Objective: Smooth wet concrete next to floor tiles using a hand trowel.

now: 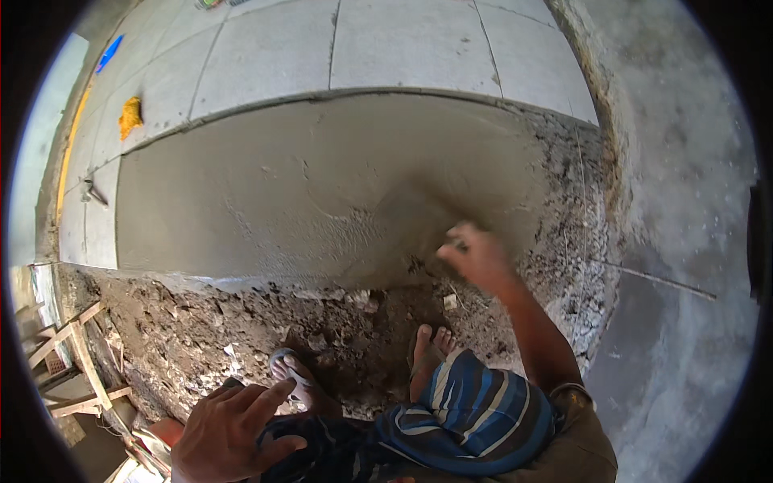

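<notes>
Mortar [241,201] lies beneath the right hand [477,256], apparently gripping a blurred tool [423,213].

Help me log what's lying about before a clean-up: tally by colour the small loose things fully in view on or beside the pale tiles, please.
Blue: 1 (slim blue object)
Orange-yellow: 1 (crumpled-looking lump)
Grey: 1 (small grey object)
Total: 3
</notes>
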The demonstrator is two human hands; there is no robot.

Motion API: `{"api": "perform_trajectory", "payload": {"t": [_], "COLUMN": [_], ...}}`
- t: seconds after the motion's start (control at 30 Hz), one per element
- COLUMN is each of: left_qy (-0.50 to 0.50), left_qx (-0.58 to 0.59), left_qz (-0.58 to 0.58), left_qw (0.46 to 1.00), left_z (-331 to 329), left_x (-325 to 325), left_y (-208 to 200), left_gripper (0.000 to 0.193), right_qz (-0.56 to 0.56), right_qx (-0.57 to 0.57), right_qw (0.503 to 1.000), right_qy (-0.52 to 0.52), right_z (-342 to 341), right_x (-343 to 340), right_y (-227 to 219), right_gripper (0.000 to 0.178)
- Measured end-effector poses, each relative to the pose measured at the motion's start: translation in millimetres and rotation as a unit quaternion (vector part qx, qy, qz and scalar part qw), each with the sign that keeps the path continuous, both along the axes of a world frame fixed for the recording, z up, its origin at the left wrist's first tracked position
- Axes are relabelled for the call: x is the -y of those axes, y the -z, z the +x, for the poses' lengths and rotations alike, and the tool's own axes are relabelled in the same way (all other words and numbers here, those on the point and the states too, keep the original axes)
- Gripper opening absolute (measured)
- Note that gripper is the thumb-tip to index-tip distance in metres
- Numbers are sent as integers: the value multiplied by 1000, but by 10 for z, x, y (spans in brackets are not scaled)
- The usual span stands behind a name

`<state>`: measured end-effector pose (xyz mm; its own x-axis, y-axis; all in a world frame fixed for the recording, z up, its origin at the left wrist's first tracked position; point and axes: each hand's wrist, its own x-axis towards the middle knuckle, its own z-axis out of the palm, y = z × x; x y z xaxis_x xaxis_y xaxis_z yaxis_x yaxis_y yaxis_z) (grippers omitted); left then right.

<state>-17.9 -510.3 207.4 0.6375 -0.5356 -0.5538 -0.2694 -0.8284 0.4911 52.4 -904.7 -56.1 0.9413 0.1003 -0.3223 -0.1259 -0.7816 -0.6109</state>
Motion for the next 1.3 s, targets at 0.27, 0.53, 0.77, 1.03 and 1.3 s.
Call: {"api": "perform_trajectory", "payload": {"t": [0.27, 0.53, 0.77, 1.03, 1.3], "left_qy": [53, 100, 129, 120, 113], "left_qx": [28, -64, -23, -26, -18], "left_qz": [-45, -38, -117, -111, -105], "left_qw": [997, 992, 984, 986, 988], "left_z": [103, 61, 132, 127, 187], "left_x": [-148, -270, -205, -85, -64], "left_y": [297, 7, 22, 86, 113], "left_gripper": [75, 73, 71, 68, 68], "right_qz": [-34, 77, 5, 54, 61], "right_qx": [26, -47, -79, -53, -82], "right_qw": [922, 920, 983, 992, 914], "right_qy": [385, 381, 167, 102, 393], "right_z": [-428, 13, 29, -114, 201], "right_x": [1773, 828, 336, 52, 1454], "right_y": [-10, -58, -65, -51, -129], "right_gripper": [52, 53, 57, 61, 47]}}
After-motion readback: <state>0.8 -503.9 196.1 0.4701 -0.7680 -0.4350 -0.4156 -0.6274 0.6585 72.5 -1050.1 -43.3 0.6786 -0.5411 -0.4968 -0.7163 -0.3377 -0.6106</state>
